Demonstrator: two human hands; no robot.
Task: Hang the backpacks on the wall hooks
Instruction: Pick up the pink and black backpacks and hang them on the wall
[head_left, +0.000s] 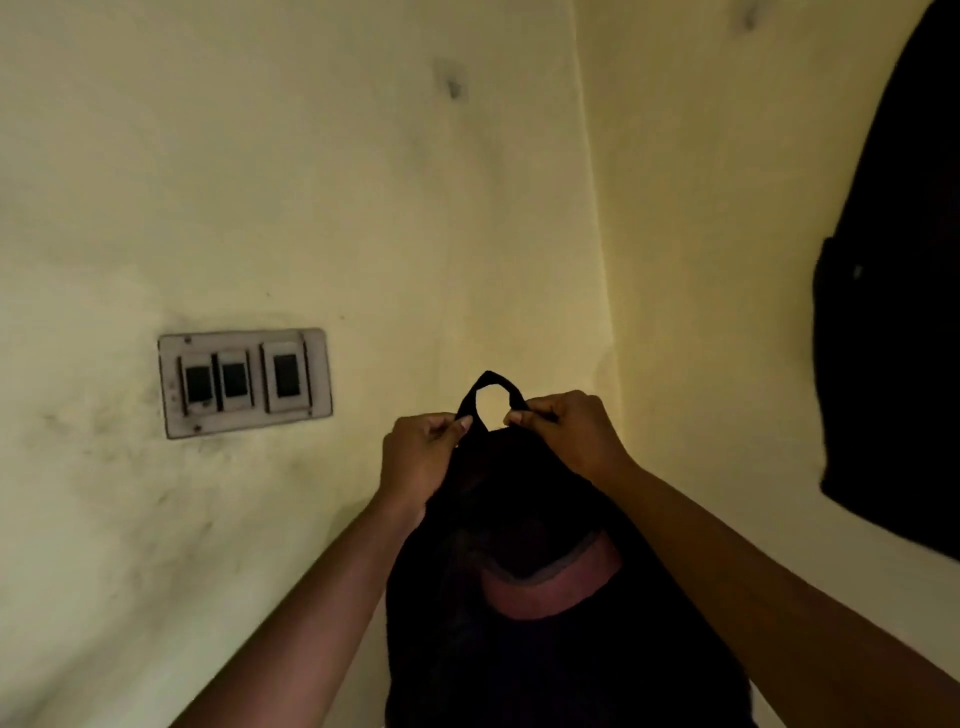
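1. While both hands are raised in front of a yellowish wall, they hold a black backpack up between the two forearms. Its body hangs down toward the bottom edge of the view.
2. The left hand pinches the left foot of the backpack's carry loop between the thumb and curled fingers.
3. The right hand pinches the right foot of the same loop, fingers curled and thumb tip pressed on the strap.
4. The carry loop stands upright and open between the two hands, and the wall shows through it; it touches nothing but the fingers.
5. A reddish patch shows on the upper face of the backpack, below the hands.
6. A switch plate with three dark rocker switches is fixed to the wall left of the hands, well apart from the backpack.
7. A corner runs up the wall just right of the loop. On the adjoining wall, at the right edge, a second dark bag sits against the plaster; what holds it is out of view.
8. One small dark spot sits high above the loop, and another dark spot sits near the top edge. Both are too blurred to tell whether they are hooks.
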